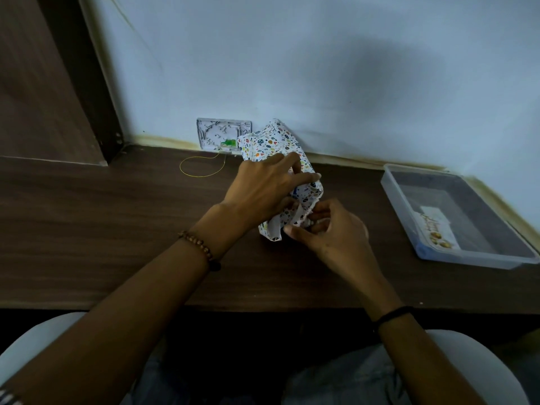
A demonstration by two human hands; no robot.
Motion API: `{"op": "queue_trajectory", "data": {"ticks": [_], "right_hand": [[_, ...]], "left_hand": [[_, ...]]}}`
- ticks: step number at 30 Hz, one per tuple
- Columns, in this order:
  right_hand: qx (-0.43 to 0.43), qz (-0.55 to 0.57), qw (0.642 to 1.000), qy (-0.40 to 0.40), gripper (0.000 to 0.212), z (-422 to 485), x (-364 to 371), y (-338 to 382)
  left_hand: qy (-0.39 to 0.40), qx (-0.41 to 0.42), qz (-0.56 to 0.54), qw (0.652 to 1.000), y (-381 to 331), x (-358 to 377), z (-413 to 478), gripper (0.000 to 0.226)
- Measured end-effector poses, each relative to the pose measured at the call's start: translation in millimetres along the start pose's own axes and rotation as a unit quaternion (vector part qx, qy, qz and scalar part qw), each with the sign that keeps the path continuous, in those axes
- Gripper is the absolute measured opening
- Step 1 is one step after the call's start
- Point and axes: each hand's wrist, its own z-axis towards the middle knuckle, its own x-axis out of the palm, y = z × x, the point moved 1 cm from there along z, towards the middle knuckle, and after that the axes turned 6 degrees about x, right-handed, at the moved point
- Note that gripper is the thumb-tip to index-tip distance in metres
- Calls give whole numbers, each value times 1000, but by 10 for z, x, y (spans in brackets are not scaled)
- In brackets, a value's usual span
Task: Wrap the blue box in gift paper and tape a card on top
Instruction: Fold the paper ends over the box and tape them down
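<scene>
1. Dark wood desk fills the middle band of the frame, with the pale wall behind it.
2. Clear plastic tray sits at right of frame, well apart from the hands. The card lies flat inside it, untouched.
3. The parcel of gift paper is at frame centre. Its long axis runs from the wall down toward the viewer, so the far end is near the wall and the near end is at the hands. The blue box is presumably inside, but the paper hides it and I can't confirm.
4. Left hand lies across the parcel's middle from the left, fingers extended and pressing the paper down. It isn't gripping anything.
5. Right hand is at the near end, just lower right of the parcel, with fingers curled and pinching the loose end flap.
6. Key relation: the open end faces the viewer, directly under the right hand, while the left hand anchors the body. My read is that the near-end fold is the step in hand, and the right hand is the closer one for it. The card is a reach to the right later.
7. Wall plate sits upper centre, just left of the parcel's far end, with a yellow wire looped on the desk below it.
</scene>
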Motion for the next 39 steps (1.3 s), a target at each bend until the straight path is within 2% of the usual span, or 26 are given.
{"op": "queue_trajectory", "data": {"ticks": [4,8,13,17,22,28,34,39], "right_hand": [[-10,-21,1000,5,57,13,14,-5],[0,11,1000,27,59,48,2,-47],[1,43,998,44,32,111,-50,-68],[-71,-98,992,-21,12,292,-168,-50],[-141,-191,969,-72,37,503,-286,7],[-172,-141,974,-45,69,628,-237,-24],[-205,-144,967,-44,79,711,-183,-34],[-236,-160,957,-53,80,737,-160,-60]], "left_hand": [[7,-5,-3,1000,-2,-21,60,56],[7,-8,-13,1000,26,-42,104,49],[28,-13,-29,999,49,-52,146,49],[35,-15,-20,999,59,-72,150,51],[31,-8,-22,999,64,-44,145,51],[17,5,-13,1000,76,-52,142,49],[13,4,-42,999,134,6,143,40],[10,-42,-119,992,172,-22,131,38]]}}
